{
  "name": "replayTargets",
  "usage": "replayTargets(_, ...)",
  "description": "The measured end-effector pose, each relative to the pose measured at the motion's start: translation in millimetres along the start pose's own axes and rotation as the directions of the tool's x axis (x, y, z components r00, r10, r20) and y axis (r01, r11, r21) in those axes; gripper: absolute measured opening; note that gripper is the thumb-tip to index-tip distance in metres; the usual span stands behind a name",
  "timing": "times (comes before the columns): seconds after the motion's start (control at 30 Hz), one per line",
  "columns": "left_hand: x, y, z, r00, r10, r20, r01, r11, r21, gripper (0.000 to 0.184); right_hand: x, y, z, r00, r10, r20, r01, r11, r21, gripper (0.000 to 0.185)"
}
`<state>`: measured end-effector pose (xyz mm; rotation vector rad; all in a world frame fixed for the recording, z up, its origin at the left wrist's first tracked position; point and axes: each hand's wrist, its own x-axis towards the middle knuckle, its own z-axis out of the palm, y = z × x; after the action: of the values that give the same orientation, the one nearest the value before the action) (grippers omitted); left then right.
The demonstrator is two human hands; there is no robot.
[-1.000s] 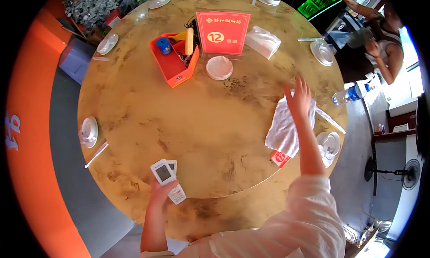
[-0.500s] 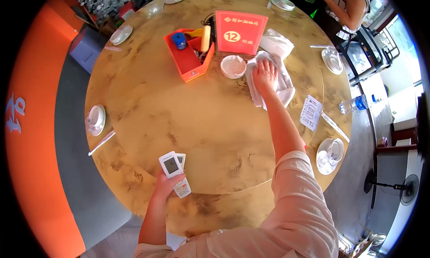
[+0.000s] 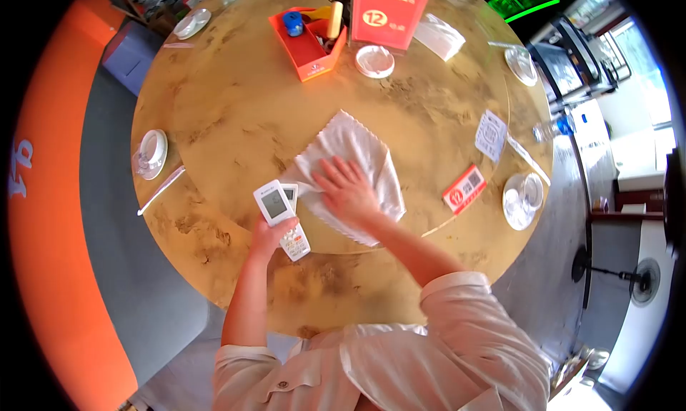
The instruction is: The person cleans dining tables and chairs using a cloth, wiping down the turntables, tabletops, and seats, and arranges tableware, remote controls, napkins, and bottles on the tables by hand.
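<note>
Two white remote controls (image 3: 274, 202) are in my left hand (image 3: 270, 234), crossed over each other, with their grey screens facing up. The hand is closed round them above the near part of the round table (image 3: 236, 154). My right hand (image 3: 348, 189) lies flat, fingers spread, on a pale cloth (image 3: 361, 150) with a scalloped edge. The cloth is spread on the tabletop, and its left corner reaches beside the remotes.
An orange-red box (image 3: 309, 50), a red number 12 sign (image 3: 389, 14), a white round dish (image 3: 374, 62) and tissues (image 3: 439, 37) stand at the back. Right lie a printed card (image 3: 491, 135), a red tag (image 3: 464, 190), tableware (image 3: 522, 201) and a bottle (image 3: 554, 129).
My right hand and the cloth have moved from the far right to the near middle, beside the remotes. My left hand still holds both remotes. The person at the upper right has left view.
</note>
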<state>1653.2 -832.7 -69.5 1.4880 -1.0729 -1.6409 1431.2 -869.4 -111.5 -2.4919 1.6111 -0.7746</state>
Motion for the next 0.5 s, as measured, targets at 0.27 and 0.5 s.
replayTargets(0.27, -1, -3, 11, 0.999, 0.03, 0.045, -0.028, 0.999, -0.044, 0.038, -72, 162, -87, 0.764, 0.488, -0.422, -0.645, 0.567, -0.512, 0.041)
replayTargets(0.5, 8, 18, 57, 0.995, 0.096, -0.022, -0.098, 0.971, -0.218, 0.044, -31, -90, -69, 0.929, 0.292, 0.228, -0.362, 0.848, 0.388, 0.079)
